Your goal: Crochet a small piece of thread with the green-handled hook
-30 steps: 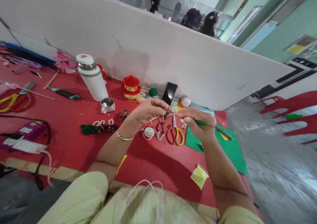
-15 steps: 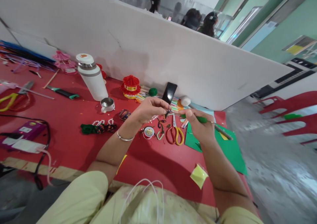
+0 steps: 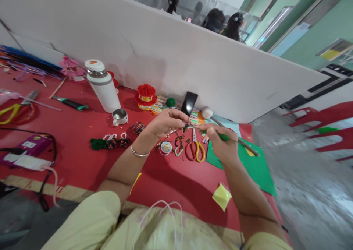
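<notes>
My left hand (image 3: 168, 124), a bangle on its wrist, pinches a small piece of dark multicoloured yarn (image 3: 183, 131) between thumb and fingers. A crochet hook (image 3: 224, 136) with a green handle is gripped in my right hand (image 3: 224, 147), its thin shaft reaching left to the yarn at my left fingertips. Exactly how the tip sits in the yarn is too small to tell. Below the hands lie scissors (image 3: 199, 153) with red and yellow handles, a pale green clasp (image 3: 179, 151) and a small round spool (image 3: 166, 148). A multicoloured yarn ball (image 3: 138, 127) rests beside my left forearm.
Behind my hands a black phone (image 3: 189, 102) leans near a white partition (image 3: 165, 55). Leftward stand a white flask (image 3: 102, 90), a metal cup (image 3: 120, 116) and a red paper lantern (image 3: 146, 95). Green sheets (image 3: 261, 172) lie at right, a yellow packet (image 3: 222, 197) in front.
The crochet hook's handle has tilted and drawn slightly in my right hand, its rear end no longer sticking out as plainly. My left hand keeps its pinch in nearly the same place.
</notes>
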Demonstrator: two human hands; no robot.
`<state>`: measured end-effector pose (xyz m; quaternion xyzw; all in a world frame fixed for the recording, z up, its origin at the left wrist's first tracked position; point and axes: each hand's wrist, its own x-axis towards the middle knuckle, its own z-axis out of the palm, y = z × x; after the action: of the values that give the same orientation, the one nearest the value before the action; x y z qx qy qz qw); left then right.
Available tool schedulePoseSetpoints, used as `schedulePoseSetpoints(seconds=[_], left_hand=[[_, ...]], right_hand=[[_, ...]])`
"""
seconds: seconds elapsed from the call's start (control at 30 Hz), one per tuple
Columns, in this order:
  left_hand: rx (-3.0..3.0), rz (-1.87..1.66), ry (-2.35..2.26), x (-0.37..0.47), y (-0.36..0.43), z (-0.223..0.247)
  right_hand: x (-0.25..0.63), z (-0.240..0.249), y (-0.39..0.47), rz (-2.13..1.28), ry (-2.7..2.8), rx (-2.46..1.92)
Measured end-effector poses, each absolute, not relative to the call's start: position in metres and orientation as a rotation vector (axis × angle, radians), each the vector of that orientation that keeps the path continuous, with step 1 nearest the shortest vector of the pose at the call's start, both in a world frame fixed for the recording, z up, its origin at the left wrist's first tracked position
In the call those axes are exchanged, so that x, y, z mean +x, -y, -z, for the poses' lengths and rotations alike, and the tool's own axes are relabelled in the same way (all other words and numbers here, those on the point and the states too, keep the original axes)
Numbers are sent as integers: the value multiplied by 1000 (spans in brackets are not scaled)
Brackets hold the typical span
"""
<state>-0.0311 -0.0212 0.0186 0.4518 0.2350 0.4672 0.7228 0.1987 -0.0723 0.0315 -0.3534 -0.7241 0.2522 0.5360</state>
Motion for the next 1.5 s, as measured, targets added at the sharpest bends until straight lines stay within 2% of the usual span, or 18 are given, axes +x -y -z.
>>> schedulePoseSetpoints(seconds=[0.13, 0.33, 0.43, 0.6, 0.73, 0.93, 1.07, 1.3, 1.5], left_hand=[[984, -1063, -535, -29, 21, -18], [970, -1014, -519, -28, 19, -16], [956, -1022, -495, -28, 17, -16], [935, -1049, -489, -29, 18, -19], [905, -1028, -498, -29, 19, -18], [871, -938, -463, -30, 17, -16], [872, -945, -468, -29, 20, -18], [898, -1017, -499, -26, 23, -17], [920, -1068, -514, -22, 22, -15]], right_hand=[[194, -20, 68, -882, 1432, -937], [191, -24, 64, -935, 1385, -896], [193, -28, 69, -726, 1570, -903], [197, -37, 78, -93, 2059, -629], [201, -38, 78, 321, 2229, -518], [211, -29, 72, 416, 2296, -547], [210, -28, 75, 233, 2208, -567], [198, -16, 82, -576, 1599, -888], [189, -4, 72, -869, 1315, -808]])
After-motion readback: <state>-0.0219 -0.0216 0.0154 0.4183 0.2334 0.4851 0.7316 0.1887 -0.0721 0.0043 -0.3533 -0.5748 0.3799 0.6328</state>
